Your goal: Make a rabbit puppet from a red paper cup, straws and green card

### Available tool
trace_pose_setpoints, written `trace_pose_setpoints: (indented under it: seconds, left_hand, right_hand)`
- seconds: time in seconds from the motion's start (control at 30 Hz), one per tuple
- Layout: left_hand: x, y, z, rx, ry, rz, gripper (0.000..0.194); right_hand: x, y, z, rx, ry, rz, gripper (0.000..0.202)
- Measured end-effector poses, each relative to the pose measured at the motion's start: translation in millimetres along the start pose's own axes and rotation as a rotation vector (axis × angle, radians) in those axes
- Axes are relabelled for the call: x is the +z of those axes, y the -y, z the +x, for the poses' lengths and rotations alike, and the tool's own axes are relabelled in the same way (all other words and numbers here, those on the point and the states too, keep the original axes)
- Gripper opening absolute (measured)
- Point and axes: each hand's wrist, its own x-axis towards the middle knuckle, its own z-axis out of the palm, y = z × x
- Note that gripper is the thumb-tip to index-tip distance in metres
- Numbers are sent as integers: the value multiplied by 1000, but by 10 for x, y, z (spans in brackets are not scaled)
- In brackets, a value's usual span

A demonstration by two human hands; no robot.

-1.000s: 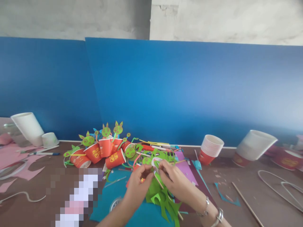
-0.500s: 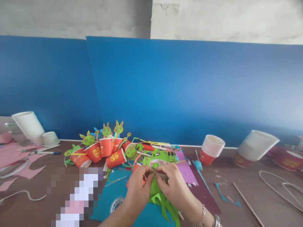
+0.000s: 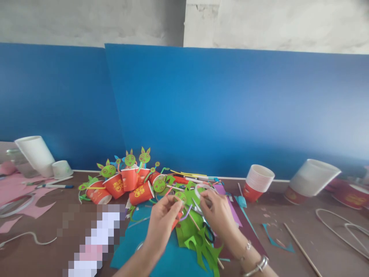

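My left hand point(image 3: 163, 220) is closed at the middle of the worktop, thumb and fingers pinched on a small paper-cup figure. Its red cup point(image 3: 177, 220) shows below the thumb, mostly hidden by the hand. A purple straw point(image 3: 186, 213) sticks out to its right, and a round green paper face point(image 3: 180, 197) shows at the fingertips. To the right, my right hand point(image 3: 215, 209) is raised with its fingers pinched together; what they hold, if anything, is too small to make out. Scissors point(image 3: 208, 232) with dark handles lie beside it on green paper scraps point(image 3: 184, 233).
Several red cup figures with green animal faces point(image 3: 129, 179) crowd the back left. A stack of paper cups point(image 3: 258, 182) stands back right, near a large white cup point(image 3: 314, 179). Blue paper point(image 3: 129, 246) lies underneath; a thin stick point(image 3: 301, 248) and white cable point(image 3: 340, 234) lie right.
My hands, together at the fingertips before, have moved apart, the left one leftward and the right one rightward and up. The scissors and purple straw between them have come into sight.
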Motion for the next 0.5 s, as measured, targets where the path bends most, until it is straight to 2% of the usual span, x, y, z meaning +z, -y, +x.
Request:
trace_pose_setpoints:
  seconds: [0.07,0.17,0.27,0.33,0.4,0.47,0.5]
  left_hand:
    - [-5,-50,42,-161,19,-199,28]
    - [-18,-42,75,-317,15,-398,33]
    - [-22,25,73,-393,14,-481,35]
    - [-16,60,62,-422,12,-493,36]
    - [-3,71,50,-448,10,-488,37]
    - [16,67,39,-463,7,-478,39]
    - [26,63,35,-467,8,-474,39]
  right_hand:
    - [-44,-156,71,80,116,-329,21]
    - [-39,-312,106,154,201,-414,21]
    - [3,-293,87,137,196,-396,15]
    - [27,-197,69,66,152,-210,14]
    - [48,-75,49,-6,104,208,16]
    - [67,39,20,-4,98,558,16]
    - [76,84,5,19,103,653,16]
